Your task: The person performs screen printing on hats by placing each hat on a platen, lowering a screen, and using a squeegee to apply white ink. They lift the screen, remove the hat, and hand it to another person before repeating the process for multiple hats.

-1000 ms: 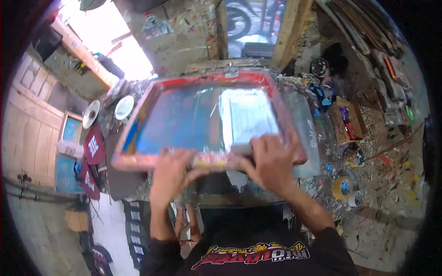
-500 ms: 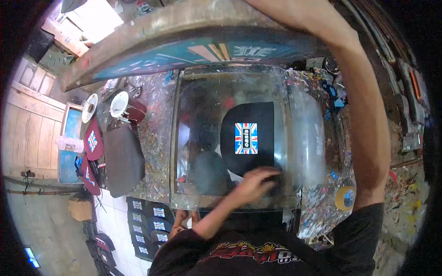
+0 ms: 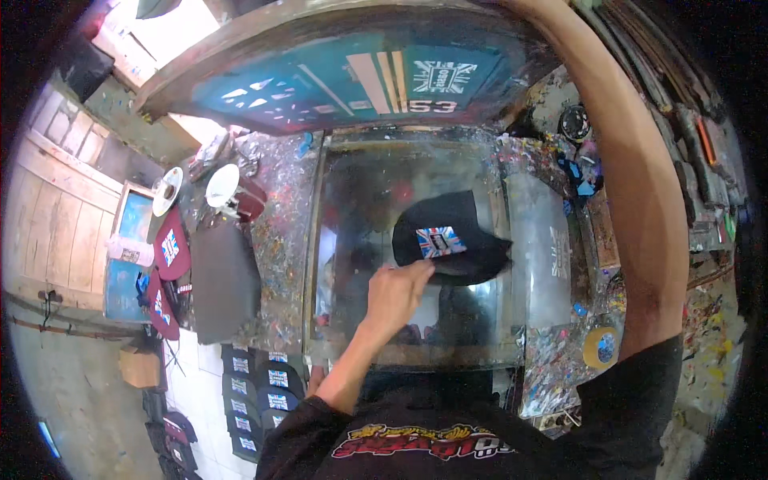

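— While the right arm (image 3: 640, 200) is reaching up past the top edge, what is it doing there?

— It is holding the raised printing screen (image 3: 352, 80) up by its far side; the right hand itself is lying out of view, so whether its fingers are clenched cannot be told.

— And the left hand (image 3: 398, 294)?

— It is hovering over the glass plate (image 3: 352, 200) of the paint-spattered desk (image 3: 276, 240), its fingers (image 3: 418, 272) pinching the near edge of a black fabric piece (image 3: 456, 256).

— Where is that piece lying?

— It is resting on the glass, right of centre, with a printed flag patch (image 3: 440, 241) facing up and one corner lifting toward the right.

— What is sitting around it?

— A roll of yellow tape (image 3: 600, 346) is lying near the desk's right corner. Maroon printed pieces (image 3: 170, 250) are hanging at the left, beside a dark grey pad (image 3: 226, 280), and black printed pieces (image 3: 256, 384) are lying in rows on the floor below.
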`<state>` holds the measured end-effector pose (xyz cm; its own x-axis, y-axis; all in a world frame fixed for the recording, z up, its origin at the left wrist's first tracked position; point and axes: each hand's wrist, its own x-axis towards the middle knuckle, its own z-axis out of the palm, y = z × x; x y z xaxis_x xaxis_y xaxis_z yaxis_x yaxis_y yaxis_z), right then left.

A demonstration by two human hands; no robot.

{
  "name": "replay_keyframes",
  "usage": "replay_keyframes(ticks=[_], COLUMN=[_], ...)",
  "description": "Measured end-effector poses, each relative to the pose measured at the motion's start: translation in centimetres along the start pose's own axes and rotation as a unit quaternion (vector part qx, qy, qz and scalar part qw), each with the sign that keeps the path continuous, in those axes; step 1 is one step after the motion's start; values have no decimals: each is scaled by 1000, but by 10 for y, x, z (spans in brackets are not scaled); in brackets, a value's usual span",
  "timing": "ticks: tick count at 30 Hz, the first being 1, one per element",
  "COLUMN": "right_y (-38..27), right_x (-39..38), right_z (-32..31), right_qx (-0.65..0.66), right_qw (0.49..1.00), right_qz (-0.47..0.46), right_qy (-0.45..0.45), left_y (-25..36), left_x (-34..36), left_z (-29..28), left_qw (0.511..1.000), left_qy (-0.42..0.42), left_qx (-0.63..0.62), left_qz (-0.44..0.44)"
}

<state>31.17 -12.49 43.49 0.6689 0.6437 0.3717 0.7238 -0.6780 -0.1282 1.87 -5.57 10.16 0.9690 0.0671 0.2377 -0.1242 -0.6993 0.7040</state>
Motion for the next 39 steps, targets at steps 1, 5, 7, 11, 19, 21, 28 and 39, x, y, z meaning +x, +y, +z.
replay_keyframes(ticks=[1, 5, 7, 11, 19, 21, 28, 39], right_y=[1, -12, -22, -23, -5, -6, 13, -5], right_x=[-2, 5, -6, 7, 9, 1, 51, 11], right_z=[-4, -4, -9, 5, 2, -12, 5, 2], right_qx=[2, 20, 33, 52, 35, 44, -2, 33], right_qw=[1000, 999, 999, 999, 999, 996, 997, 997], right_qz=[-6, 14, 3, 5, -23, -69, -60, -46], right_qy=[-11, 27, 37, 1, 8, 26, 48, 53], left_y=[16, -40, -61, -30, 47, -20, -79, 92], left_x=[-10, -72, -79, -31, -70, -154, -470, -29], left_z=[-4, 0, 7, -2, -127, -117, -186, 144], left_qw=[999, 975, 981, 989, 988, 952, 842, 942], left_qy=[35, -176, -139, -57, 10, 93, 104, -63], left_qx=[26, 33, 35, 99, -111, -207, -26, -106], left_qz=[32, -131, -133, -98, -104, -207, -529, 311])
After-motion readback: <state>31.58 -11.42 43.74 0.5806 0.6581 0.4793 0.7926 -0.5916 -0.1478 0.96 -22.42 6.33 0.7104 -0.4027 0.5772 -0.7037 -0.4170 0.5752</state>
